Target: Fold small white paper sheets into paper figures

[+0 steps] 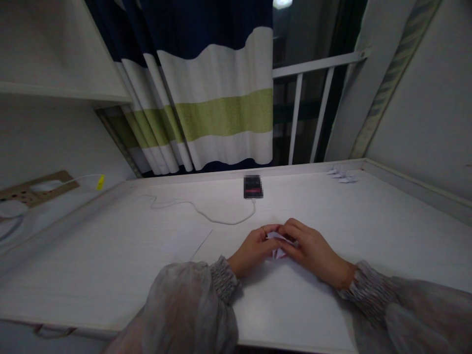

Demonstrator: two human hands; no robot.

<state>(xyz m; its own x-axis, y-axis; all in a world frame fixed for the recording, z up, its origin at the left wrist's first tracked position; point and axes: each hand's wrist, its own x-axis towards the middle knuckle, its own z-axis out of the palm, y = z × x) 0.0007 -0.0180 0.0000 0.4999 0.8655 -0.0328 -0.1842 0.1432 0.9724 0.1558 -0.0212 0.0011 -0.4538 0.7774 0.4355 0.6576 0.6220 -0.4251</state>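
Between my two hands is a small piece of folded white paper [279, 252], with creased flaps showing below the thumbs. My left hand [254, 250], with a ring on one finger, grips the paper from the left. From the right, my right hand [308, 250] pinches the same paper, its fingertips meeting those of the left. Much of the paper is hidden behind the fingers. Both hands are low over the white desk [295, 307].
A flat stack of white paper [188, 240] lies left of my hands. Beyond them sits a dark, blurred device [252, 187] with a white cable [221, 222]. Several folded paper pieces [342, 175] stand at the back right. A power strip [40, 189] is at the left wall.
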